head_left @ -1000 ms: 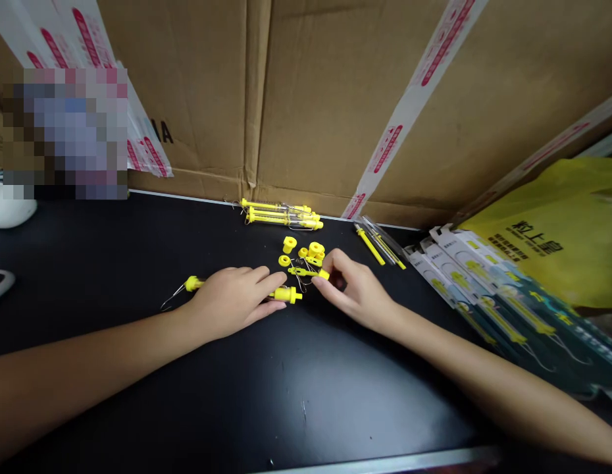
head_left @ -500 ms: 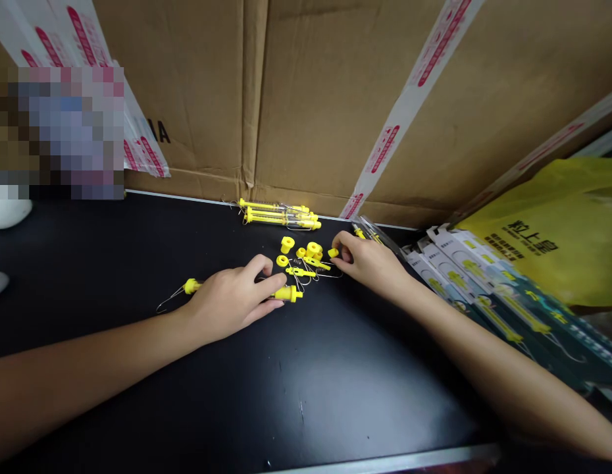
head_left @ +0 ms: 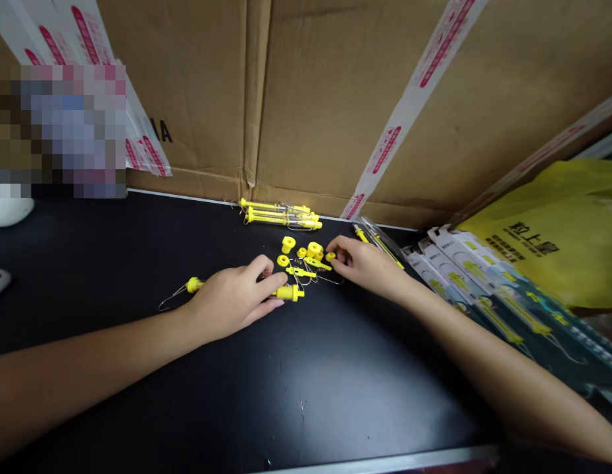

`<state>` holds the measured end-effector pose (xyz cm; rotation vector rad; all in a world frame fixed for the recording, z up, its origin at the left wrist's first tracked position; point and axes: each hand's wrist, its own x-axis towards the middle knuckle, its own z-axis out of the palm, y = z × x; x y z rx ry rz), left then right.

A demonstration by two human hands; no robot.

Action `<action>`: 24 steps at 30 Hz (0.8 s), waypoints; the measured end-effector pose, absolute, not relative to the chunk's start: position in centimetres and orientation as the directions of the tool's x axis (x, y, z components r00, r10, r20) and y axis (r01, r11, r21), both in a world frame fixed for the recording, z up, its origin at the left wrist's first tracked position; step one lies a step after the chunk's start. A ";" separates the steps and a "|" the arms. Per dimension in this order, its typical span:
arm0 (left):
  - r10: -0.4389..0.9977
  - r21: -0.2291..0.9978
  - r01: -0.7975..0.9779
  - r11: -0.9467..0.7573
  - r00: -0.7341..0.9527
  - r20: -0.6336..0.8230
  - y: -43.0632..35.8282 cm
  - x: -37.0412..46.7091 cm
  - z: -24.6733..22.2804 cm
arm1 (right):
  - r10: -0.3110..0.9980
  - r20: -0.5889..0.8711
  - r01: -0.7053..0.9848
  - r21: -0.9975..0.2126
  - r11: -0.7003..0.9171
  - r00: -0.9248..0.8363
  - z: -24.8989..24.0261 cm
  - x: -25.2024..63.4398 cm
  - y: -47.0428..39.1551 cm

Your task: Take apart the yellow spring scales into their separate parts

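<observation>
My left hand [head_left: 237, 295] is closed around a yellow-ended clear tube with wire hooks [head_left: 291, 293], held low over the black table. Its yellow ends stick out on both sides, and a bent wire hook reaches left from the far end; the middle is hidden under my fingers. My right hand [head_left: 360, 261] has thumb and index finger pinched at a small yellow ring [head_left: 330, 256], at the right edge of a loose pile. In that pile lie a yellow flanged cap [head_left: 287, 244], another ring [head_left: 283, 261], slotted yellow pieces [head_left: 301, 272], small springs and thin bent wires.
Several similar yellow tube pieces [head_left: 281, 216] lie against the cardboard [head_left: 306, 99] behind. More clear tubes and yellow rods [head_left: 380, 242] rest beyond my right hand. Printed boxes [head_left: 503, 289] and a yellow bag [head_left: 557, 230] stand at right; a white object [head_left: 10, 204] is at left.
My right fingertips have shifted slightly down and left with the yellow ring, which has turned from tilted to nearly flat. My left hand keeps its hold on the tube.
</observation>
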<state>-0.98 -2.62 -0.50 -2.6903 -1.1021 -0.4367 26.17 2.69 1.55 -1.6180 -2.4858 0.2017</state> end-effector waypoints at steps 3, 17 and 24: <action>0.650 -0.069 0.707 -0.704 0.680 0.339 -2.6 -1.1 -0.5 | 0.913 0.073 0.883 -0.234 0.406 -0.401 1.6 25.9 2.5; 0.614 -0.054 0.683 -0.728 0.685 0.392 -2.6 -1.1 -0.6 | 0.825 0.100 0.818 -0.110 0.565 -0.557 2.4 25.6 1.5; 0.588 -0.049 0.656 -0.753 0.705 0.396 -2.5 -1.1 -0.6 | 0.794 0.186 0.799 -0.063 0.598 -0.579 2.6 24.6 0.6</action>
